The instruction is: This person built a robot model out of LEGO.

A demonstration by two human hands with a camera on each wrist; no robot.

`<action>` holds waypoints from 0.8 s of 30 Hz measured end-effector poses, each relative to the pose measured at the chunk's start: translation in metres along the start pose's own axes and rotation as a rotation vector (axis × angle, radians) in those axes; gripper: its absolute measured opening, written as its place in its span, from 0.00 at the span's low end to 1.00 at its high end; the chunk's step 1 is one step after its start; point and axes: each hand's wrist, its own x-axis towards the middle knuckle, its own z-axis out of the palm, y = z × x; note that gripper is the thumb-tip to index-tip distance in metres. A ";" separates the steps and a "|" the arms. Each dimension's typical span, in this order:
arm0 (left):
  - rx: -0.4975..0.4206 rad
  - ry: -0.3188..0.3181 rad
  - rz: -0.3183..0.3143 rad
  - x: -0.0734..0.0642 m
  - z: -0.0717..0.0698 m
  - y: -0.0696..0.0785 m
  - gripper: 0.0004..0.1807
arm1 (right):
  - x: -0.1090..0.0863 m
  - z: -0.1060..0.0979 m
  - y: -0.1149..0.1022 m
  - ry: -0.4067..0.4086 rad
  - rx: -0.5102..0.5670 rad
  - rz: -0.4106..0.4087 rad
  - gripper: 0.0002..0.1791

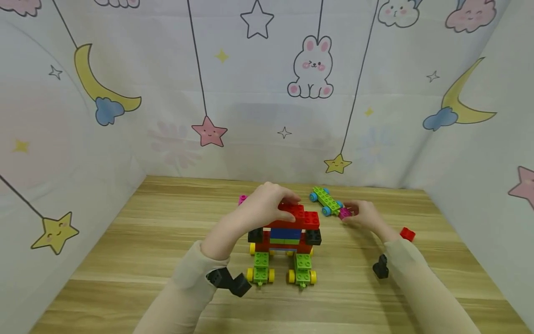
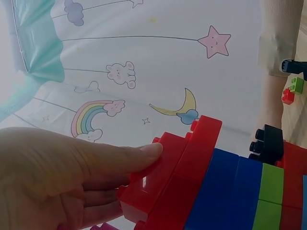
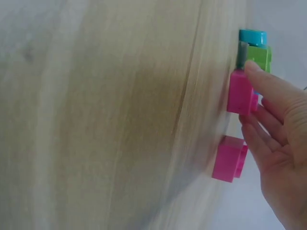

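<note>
A built block model (image 1: 285,241) of red, blue, black and green bricks stands on green wheeled bases with yellow wheels. At its top, my left hand (image 1: 267,204) grips a red brick (image 2: 156,175) between thumb and fingers; the brick sits on the model. To the right and farther back, my right hand (image 1: 364,215) pinches a pink brick (image 3: 241,93). That brick is beside the end of a green wheeled base (image 1: 325,200) with blue wheels; whether they are joined cannot be told. Another pink brick (image 3: 230,159) shows below the fingers in the right wrist view.
A red brick (image 1: 407,234) lies on the wooden table (image 1: 354,297) at the right, by my right forearm. A pink piece (image 1: 243,199) shows behind my left forearm. Printed cloth walls (image 1: 258,83) enclose the table at the back and sides.
</note>
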 end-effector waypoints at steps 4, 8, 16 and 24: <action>-0.002 0.005 0.007 -0.001 0.000 0.001 0.22 | -0.001 0.001 0.000 -0.009 0.033 0.011 0.30; 0.003 0.007 0.008 -0.001 0.000 0.000 0.22 | -0.002 0.001 -0.001 -0.010 0.045 0.019 0.28; 0.010 0.002 -0.006 0.000 0.000 0.001 0.22 | -0.007 -0.001 -0.001 -0.016 0.037 0.027 0.29; 0.002 0.001 0.004 0.000 -0.001 0.001 0.22 | -0.013 -0.001 0.002 -0.016 0.038 0.051 0.30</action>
